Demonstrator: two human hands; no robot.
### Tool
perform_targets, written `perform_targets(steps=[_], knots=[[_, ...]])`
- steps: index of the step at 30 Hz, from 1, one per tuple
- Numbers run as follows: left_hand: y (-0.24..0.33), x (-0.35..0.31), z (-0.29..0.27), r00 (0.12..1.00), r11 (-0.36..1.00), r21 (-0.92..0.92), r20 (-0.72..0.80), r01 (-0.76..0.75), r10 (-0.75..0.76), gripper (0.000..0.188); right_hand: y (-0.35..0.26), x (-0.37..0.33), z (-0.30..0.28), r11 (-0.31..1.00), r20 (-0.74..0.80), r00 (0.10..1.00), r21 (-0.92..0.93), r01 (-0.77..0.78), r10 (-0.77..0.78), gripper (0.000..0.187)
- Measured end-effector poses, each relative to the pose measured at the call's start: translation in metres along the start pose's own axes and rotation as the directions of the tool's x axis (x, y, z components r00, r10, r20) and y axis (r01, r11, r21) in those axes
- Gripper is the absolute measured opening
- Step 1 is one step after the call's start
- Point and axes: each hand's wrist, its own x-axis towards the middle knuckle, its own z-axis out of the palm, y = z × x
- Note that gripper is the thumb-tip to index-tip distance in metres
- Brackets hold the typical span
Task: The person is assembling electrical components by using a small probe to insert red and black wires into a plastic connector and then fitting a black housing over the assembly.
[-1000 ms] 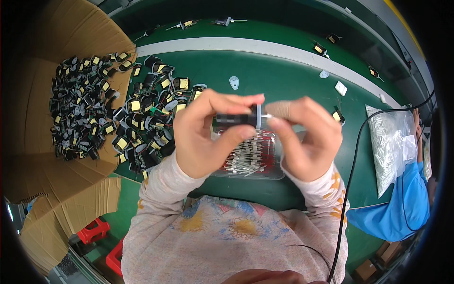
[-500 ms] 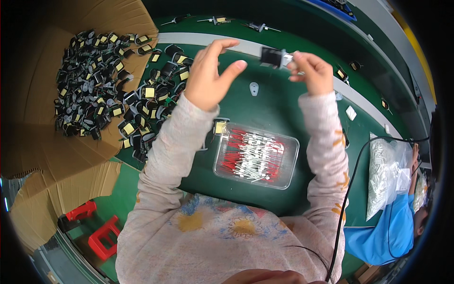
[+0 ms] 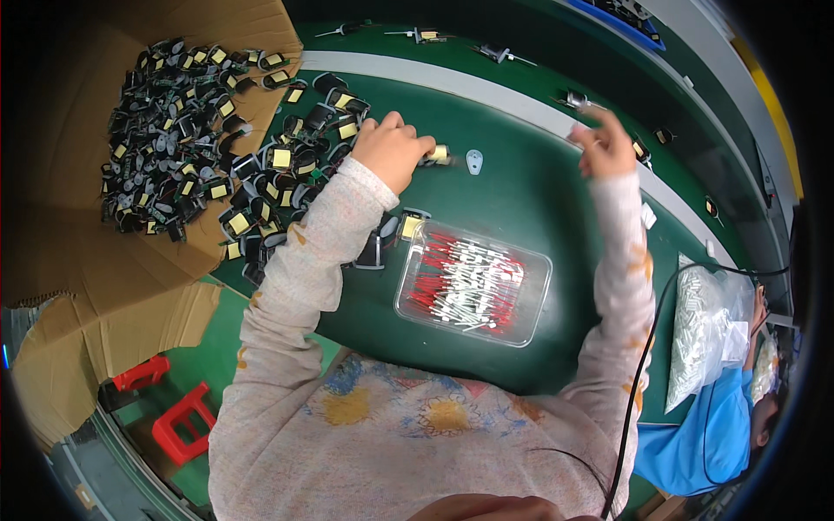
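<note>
My left hand [image 3: 393, 153] has its fingers closed on a small black electronic unit with a yellow pad [image 3: 440, 155], blurred at its right end. Beside it on the green table lies a grey teardrop-shaped plate [image 3: 474, 162]. Over the pale rail at the far right is my right hand [image 3: 608, 149], fingers apart and slightly blurred, with nothing seen in it. Just past its fingertips, a black-and-grey unit [image 3: 574, 99] rests on the green strip. Between my forearms sits a clear plastic tray [image 3: 536, 300] of red wires with white ends [image 3: 473, 286].
On the left, a cardboard box [image 3: 69, 174] holds many black units [image 3: 174, 139], and more [image 3: 282, 161] spill onto the table. Several units line the far strip. A bag of white parts [image 3: 695, 321] and a black cable [image 3: 647, 347] are at right, near a person in a blue sleeve [image 3: 708, 434].
My right hand has moved right and away from me; the unit it held now lies on the far strip. My left hand has come down and closed on another unit.
</note>
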Motion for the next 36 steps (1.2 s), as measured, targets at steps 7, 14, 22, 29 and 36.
perform_targets(steps=[7, 14, 22, 29, 36], knots=[[0.008, 0.009, -0.003, 0.997, 0.996, 0.072, -0.053, -0.045, 0.049, 0.026, -0.042, -0.14, 0.046, 0.772, 0.621, 0.703, -0.237, 0.589, -0.346, 0.024], [0.034, -0.002, -0.036, 0.886, 0.692, -0.665, -0.457, -0.279, -0.082, 0.018, -0.036, -0.147, 0.058, 0.758, 0.613, 0.734, -0.321, 0.568, -0.291, 0.018], [0.063, -0.022, -0.054, 0.8, 0.236, -0.813, -0.574, -0.532, -0.174, 0.022, -0.065, -0.142, -0.002, 0.944, 0.412, 0.85, 0.158, 0.289, -0.329, 0.017], [0.069, -0.027, -0.066, 0.917, 0.016, -0.92, -0.391, -0.391, -0.078, 0.012, -0.081, -0.136, -0.018, 0.903, 0.218, 0.891, 0.264, 0.339, -0.398, 0.013], [0.063, -0.034, -0.07, 0.975, -0.209, -0.954, -0.221, -0.213, 0.013, 0.03, -0.082, -0.137, -0.027, 0.914, 0.085, 0.933, 0.25, 0.32, -0.35, 0.013]])
